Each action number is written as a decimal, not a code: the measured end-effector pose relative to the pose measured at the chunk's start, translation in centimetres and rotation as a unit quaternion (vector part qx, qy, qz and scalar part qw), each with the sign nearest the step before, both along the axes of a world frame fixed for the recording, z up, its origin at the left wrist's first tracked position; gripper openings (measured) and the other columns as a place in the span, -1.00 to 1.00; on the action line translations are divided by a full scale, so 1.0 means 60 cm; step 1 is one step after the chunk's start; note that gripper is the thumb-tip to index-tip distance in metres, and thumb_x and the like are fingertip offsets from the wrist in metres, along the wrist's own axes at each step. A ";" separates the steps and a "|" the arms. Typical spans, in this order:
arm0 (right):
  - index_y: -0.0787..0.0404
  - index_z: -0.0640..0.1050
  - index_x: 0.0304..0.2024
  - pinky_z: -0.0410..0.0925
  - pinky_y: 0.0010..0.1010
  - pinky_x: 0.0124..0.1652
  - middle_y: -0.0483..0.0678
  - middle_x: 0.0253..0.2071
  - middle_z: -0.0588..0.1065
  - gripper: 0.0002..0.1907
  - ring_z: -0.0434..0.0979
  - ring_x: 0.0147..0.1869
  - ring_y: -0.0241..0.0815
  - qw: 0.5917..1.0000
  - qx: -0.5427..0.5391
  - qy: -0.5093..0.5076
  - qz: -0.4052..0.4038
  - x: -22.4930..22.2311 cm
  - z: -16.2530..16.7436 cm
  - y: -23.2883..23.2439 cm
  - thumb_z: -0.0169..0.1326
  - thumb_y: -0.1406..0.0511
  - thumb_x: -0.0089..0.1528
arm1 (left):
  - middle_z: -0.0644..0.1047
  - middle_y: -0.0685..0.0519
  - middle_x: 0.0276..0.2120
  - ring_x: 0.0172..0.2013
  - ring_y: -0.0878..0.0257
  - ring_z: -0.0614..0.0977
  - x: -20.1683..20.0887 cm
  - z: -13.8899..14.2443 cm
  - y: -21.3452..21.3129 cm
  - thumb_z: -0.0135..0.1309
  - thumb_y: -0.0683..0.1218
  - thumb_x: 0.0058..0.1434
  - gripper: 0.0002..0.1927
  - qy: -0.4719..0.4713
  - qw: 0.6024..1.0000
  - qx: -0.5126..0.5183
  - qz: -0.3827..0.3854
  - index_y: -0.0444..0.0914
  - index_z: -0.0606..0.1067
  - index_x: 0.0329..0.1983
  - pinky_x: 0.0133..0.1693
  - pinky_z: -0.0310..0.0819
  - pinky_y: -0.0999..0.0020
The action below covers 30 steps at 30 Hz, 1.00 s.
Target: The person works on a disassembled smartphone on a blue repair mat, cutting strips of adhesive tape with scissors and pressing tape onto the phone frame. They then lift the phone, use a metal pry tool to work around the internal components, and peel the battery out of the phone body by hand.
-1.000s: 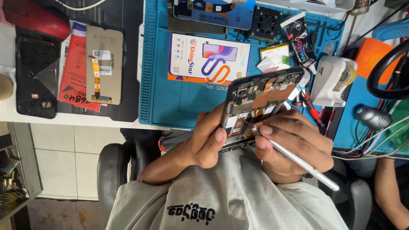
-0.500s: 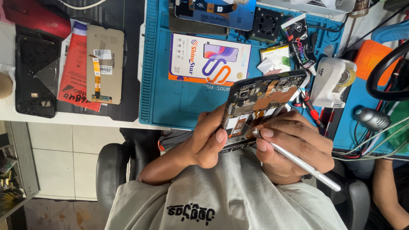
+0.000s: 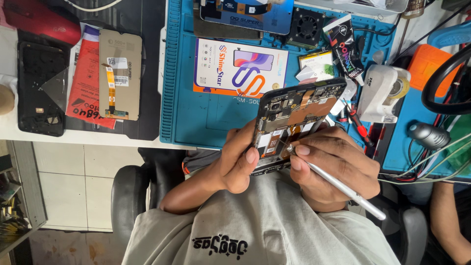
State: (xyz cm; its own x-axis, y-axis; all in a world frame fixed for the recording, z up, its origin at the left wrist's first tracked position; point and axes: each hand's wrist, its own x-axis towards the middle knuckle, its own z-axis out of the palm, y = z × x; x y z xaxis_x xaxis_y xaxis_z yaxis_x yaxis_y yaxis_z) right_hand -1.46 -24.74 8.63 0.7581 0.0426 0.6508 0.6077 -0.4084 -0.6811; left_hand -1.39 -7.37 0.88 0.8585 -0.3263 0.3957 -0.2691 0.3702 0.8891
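Observation:
My left hand (image 3: pixel 234 164) grips the side of an opened phone (image 3: pixel 294 120) whose back cover is off, so circuit boards and flex cables show. It is held tilted above the front edge of the blue work mat (image 3: pixel 196 118). My right hand (image 3: pixel 333 169) holds a silver screwdriver (image 3: pixel 338 184) like a pen. Its tip touches the phone's inside near the middle, and its handle points down to the right.
On the mat lie a printed phone-screen box (image 3: pixel 240 66), a small fan (image 3: pixel 306 22), a white tape dispenser (image 3: pixel 385 93) and red-handled tools (image 3: pixel 358 125). To the left sit a phone display panel (image 3: pixel 120 73), a red packet (image 3: pixel 86 78) and a black case (image 3: pixel 41 93). Another person's arm (image 3: pixel 449 221) is at right.
The phone and both hands have barely shifted. The screwdriver tip stays at the same spot inside the phone.

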 end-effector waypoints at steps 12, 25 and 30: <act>0.45 0.58 -0.25 0.48 -0.40 -0.34 0.17 -0.34 0.58 -0.78 0.68 -0.33 -0.01 1.000 0.009 0.000 0.020 0.000 -0.014 -0.008 0.31 0.38 0.22 | 0.58 -0.22 0.04 -0.17 0.10 0.69 -0.003 -0.007 0.000 -0.29 0.04 0.54 -0.39 0.014 1.000 0.008 0.011 -0.57 0.20 0.40 -0.12 0.53 0.35; 0.44 0.58 -0.25 0.47 -0.41 -0.35 0.17 -0.34 0.58 -0.78 0.68 -0.28 0.01 0.999 0.012 -0.004 0.034 0.000 -0.018 -0.012 0.32 0.38 0.20 | 0.58 -0.22 0.03 -0.22 0.12 0.68 0.000 -0.005 0.000 -0.30 0.03 0.55 -0.39 0.008 1.000 0.005 0.012 -0.57 0.19 0.41 -0.17 0.52 0.35; 0.45 0.58 -0.25 0.48 -0.41 -0.35 0.17 -0.34 0.58 -0.79 0.68 -0.30 0.00 0.999 0.020 -0.003 0.026 -0.001 -0.022 -0.009 0.32 0.39 0.21 | 0.58 -0.22 0.03 -0.23 0.13 0.67 -0.003 -0.009 0.001 -0.30 0.03 0.53 -0.38 0.011 1.000 0.020 0.014 -0.57 0.20 0.42 -0.19 0.49 0.36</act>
